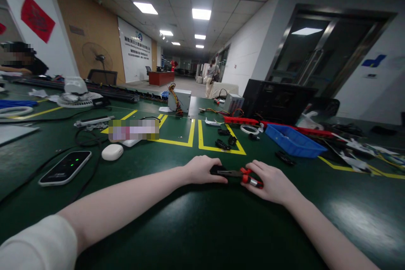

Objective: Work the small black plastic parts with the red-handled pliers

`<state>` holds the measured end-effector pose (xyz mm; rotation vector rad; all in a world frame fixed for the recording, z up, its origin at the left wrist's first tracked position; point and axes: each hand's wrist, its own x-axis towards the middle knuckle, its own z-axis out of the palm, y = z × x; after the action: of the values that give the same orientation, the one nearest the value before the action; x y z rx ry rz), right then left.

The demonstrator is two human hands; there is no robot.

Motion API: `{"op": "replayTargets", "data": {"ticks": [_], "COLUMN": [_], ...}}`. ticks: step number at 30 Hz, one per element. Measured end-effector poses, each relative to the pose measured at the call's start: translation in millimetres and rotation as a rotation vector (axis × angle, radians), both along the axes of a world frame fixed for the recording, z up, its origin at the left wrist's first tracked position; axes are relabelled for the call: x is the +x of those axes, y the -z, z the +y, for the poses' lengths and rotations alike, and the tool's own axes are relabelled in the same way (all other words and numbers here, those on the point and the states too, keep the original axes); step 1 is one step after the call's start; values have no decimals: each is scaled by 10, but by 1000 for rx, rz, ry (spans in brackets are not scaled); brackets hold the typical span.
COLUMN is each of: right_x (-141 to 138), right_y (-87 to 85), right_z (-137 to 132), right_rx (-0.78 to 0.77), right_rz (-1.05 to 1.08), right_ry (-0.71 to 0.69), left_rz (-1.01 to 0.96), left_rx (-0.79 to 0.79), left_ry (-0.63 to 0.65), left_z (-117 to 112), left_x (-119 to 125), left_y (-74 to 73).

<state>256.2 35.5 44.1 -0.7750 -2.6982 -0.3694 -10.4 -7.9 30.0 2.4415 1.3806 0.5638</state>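
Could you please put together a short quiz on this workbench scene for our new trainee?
1. True or false: the left hand and the right hand both rest on the red-handled, black-nosed metal pliers.
2. Which thing lies to the right of both hands? A. the blue rectangular plastic bin; B. the white oval plastic case; C. the black phone with green lights.
3. What colour are the tape lines that mark out boxes on the dark green table?

Key: 1 true; 2 A; 3 yellow.
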Motion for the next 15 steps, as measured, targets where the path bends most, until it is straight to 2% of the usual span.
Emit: {"op": "replayTargets", "data": {"ticks": [15], "right_x": [-38], "right_y": [9], "right_z": [-1], "right_rx": [99], "right_rz": [-46], "right_ry": [0], "left_rz": [0], "left_rx": [1], "left_ry": [-19], "left_z": [-11], "left_x": [9], "left_y": [-8]}}
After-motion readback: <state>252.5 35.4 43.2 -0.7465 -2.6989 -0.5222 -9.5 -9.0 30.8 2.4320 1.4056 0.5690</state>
